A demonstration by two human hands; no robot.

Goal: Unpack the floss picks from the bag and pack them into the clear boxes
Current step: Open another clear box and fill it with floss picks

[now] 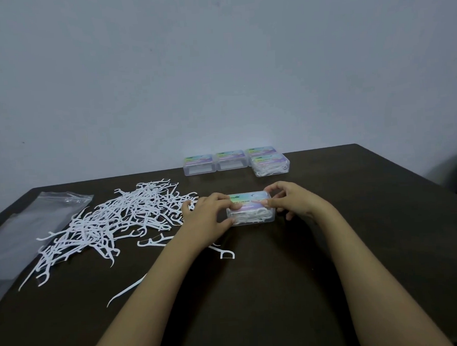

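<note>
Floss picks (118, 221) lie in one loose white pile on the left half of your dark table (359, 258), too tangled to count. At the pile's left edge, and touching it, one clear bag (26, 231) lies flat. At least three stray picks (225, 253) sit apart from the pile on its near side, close to your left forearm.

Right of the pile, your left hand (208, 216) grips the left end of one clear box (250, 210), fingers curled over its lid and thumb on the near wall. The box rests on the table, lid on, with white picks showing through its side. Your right hand (292, 201) holds its right end, fingertips on the lid.

Beyond your hands, four more boxes (230, 160) stand at the far edge by the wall. The two on the left look empty. The nearer of the two on the right is full of picks, and the one behind it is partly hidden. That makes five boxes in all.
</note>
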